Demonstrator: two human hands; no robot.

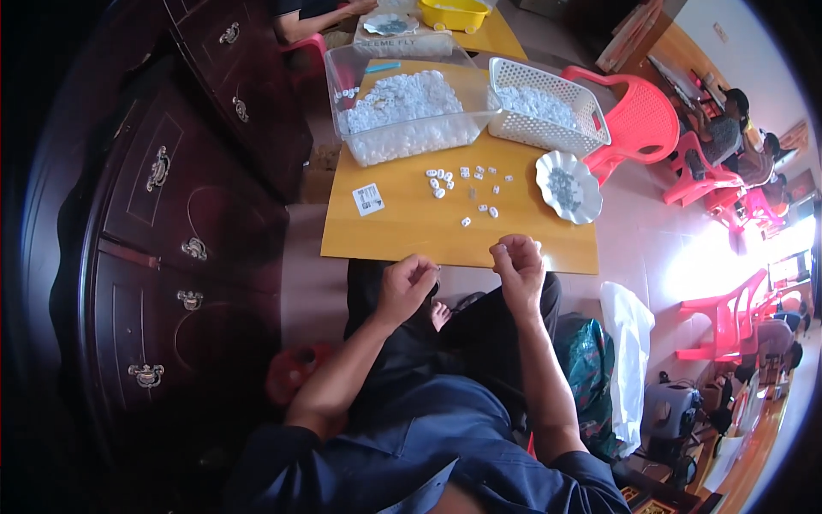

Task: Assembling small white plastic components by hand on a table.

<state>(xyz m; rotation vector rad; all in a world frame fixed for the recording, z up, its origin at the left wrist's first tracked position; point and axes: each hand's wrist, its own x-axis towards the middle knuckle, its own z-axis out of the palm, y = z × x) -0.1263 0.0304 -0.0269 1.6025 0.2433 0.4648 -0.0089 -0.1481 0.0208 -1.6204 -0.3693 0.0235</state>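
Note:
My left hand (406, 285) is curled at the near edge of a yellow wooden table (402, 231), fingers pinched together; whatever it holds is too small to make out. My right hand (516, 264) is beside it, fingers closed in a pinch as well. Just beyond both hands, several small white plastic pieces (467, 184) lie scattered on the tabletop. A clear plastic tub (402, 107) full of the same white pieces stands at the far side. A white mesh basket (548, 107) with more pieces sits to its right. A white scalloped dish (567, 187) holds small grey parts.
A dark wooden cabinet (163, 223) with metal handles runs along the left. Red plastic chairs (638, 120) stand to the right, where other people sit. A small printed label (368, 199) lies on the table. A yellow basin (454, 13) sits on a far table. Bags (599, 360) lie by my right leg.

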